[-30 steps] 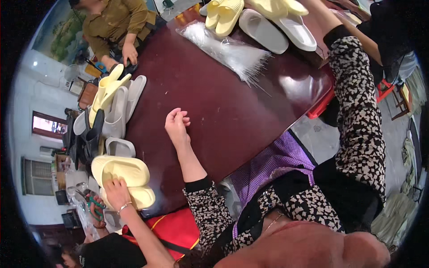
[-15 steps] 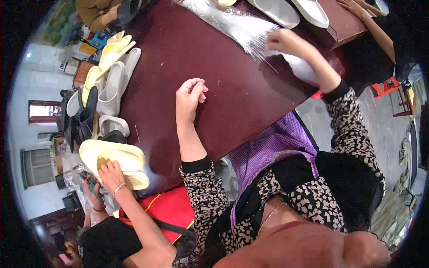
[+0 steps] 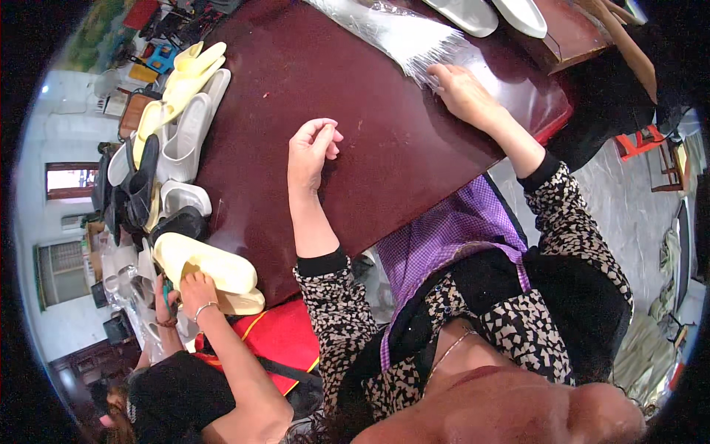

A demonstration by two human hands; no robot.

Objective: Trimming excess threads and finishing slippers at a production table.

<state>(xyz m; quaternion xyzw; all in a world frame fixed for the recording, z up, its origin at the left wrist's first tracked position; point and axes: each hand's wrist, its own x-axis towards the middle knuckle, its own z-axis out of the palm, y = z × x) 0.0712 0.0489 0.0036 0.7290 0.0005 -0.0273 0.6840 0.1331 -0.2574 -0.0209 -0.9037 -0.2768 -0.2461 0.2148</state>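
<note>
My left hand (image 3: 313, 154) is raised over the dark red table (image 3: 347, 66), its fingers curled and pressed to the thumb. Whatever it may hold is hidden or too small to make out. At the far side, my right hand (image 3: 467, 98) has its bent fingertips on the loose ends of a bundle of thin white plastic strands (image 3: 425, 46), pinching there. Clear plastic wraps the bundle's other end.
At left, a co-worker's hand (image 3: 198, 294) grips pale yellow slippers (image 3: 214, 263); the other hand has a green-handled tool. Grey, yellow and black slippers (image 3: 185, 137) line the table's left edge. White slippers (image 3: 470, 16) and a brown box (image 3: 573, 37) are far right.
My right hand has come down and left onto the strand ends; the blurred white thing beneath it is gone from view. My left hand barely shifts. The co-worker's yellow slippers move right.
</note>
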